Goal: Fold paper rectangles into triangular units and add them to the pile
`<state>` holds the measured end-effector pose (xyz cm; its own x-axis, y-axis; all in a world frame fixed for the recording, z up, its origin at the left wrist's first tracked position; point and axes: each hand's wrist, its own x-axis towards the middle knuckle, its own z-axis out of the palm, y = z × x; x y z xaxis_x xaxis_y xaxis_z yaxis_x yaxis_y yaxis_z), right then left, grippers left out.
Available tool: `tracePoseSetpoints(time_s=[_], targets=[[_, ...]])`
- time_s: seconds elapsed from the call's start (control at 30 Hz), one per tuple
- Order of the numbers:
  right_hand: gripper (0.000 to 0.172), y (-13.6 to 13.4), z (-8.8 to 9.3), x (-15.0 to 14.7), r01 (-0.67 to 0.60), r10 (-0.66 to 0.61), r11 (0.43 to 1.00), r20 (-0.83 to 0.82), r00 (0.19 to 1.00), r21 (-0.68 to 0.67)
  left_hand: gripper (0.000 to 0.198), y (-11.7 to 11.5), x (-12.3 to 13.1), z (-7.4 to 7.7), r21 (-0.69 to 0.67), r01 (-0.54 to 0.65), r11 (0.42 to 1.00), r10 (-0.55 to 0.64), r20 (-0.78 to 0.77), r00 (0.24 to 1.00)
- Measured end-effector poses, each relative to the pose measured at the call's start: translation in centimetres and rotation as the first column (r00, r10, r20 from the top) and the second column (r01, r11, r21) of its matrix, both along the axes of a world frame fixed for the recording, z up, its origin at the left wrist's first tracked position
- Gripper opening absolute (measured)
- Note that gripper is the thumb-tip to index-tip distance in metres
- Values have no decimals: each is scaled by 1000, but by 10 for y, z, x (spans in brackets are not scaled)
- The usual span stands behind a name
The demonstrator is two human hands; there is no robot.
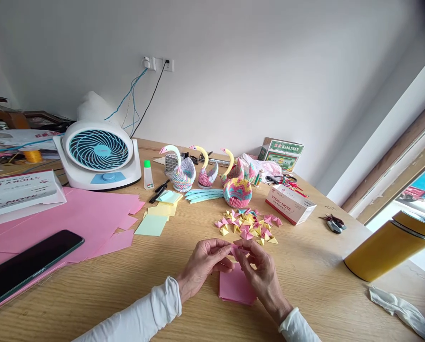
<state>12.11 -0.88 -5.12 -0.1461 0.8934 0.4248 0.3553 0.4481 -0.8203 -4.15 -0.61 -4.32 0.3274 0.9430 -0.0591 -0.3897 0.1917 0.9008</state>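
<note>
Between the fingertips of both hands is a small piece of pink paper (233,251), mostly covered by the fingers. My left hand (209,260) pinches it from the left, and my right hand (260,270) pinches it from the right. Under the hands lies a stack of pink square paper (235,286) on the table. Just beyond the fingers is a loose pile of folded paper triangles (250,225) in pink, yellow and a little blue. Behind that pile sits a woven-looking paper bowl (238,192) made of folded pieces.
Several paper swans (184,173) stand at the back beside a glue bottle (148,175). To the left are a fan (100,154), pink sheets (91,213) and a phone (30,266). A sticky note box (290,205), scissors (333,222) and a yellow flask (386,249) are on the right.
</note>
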Motion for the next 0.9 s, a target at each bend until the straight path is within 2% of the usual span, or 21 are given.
tracePoseSetpoints(time_s=[0.3,0.47,0.63,0.9], targets=[[18,1,2,0,15,-18,998,51,999,57,38,0,3,-2,107,-20,994,34,-129,991],[16,4,0,-1,8,-16,992,62,998,129,37,-1,4,-3,68,0,998,8,-123,992],[15,1,2,-2,-15,7,991,57,998,131,36,-1,3,-6,26,13,1000,-11,-75,997],[12,1,-1,-2,-14,-6,980,102,995,200,37,-2,5,-3,79,-30,996,41,-147,988]])
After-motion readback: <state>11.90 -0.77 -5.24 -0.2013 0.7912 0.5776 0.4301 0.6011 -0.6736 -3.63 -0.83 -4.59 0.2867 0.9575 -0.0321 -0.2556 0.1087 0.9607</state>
